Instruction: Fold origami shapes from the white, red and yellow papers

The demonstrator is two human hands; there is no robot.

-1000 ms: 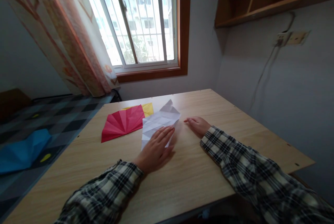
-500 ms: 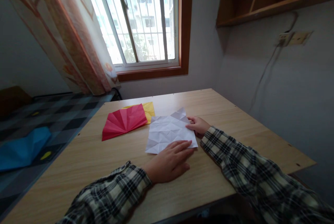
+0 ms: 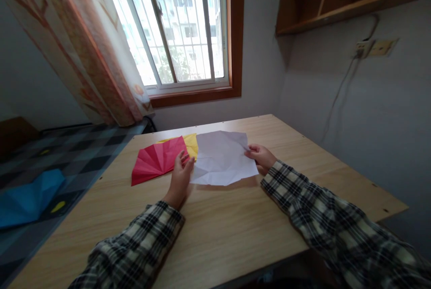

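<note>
A creased white sheet of paper [image 3: 222, 156] is raised a little above the wooden table, its near edge wavy. My right hand [image 3: 262, 156] pinches its right edge between thumb and fingers. At the sheet's left edge is my left hand [image 3: 182, 174], fingers apart and curved upward; whether it touches the edge I cannot tell. Behind the left fingers lies a red sheet of paper [image 3: 155, 159] with fan-like creases. A yellow sheet [image 3: 192, 144] lies partly under the red one and is partly hidden by the white paper.
The wooden table [image 3: 229, 230] reaches toward a barred window [image 3: 182, 33]. To the left, a blue creased paper [image 3: 33, 197] rests on a checked cloth [image 3: 84, 145]. A wooden shelf [image 3: 357, 6] and a socket with a plugged-in cord [image 3: 363, 49] are on the right wall.
The white paper has been lifted off the table and turned over, showing a smoother face. My left hand has moved from the near edge to the left edge; my right hand still grips the right edge.
</note>
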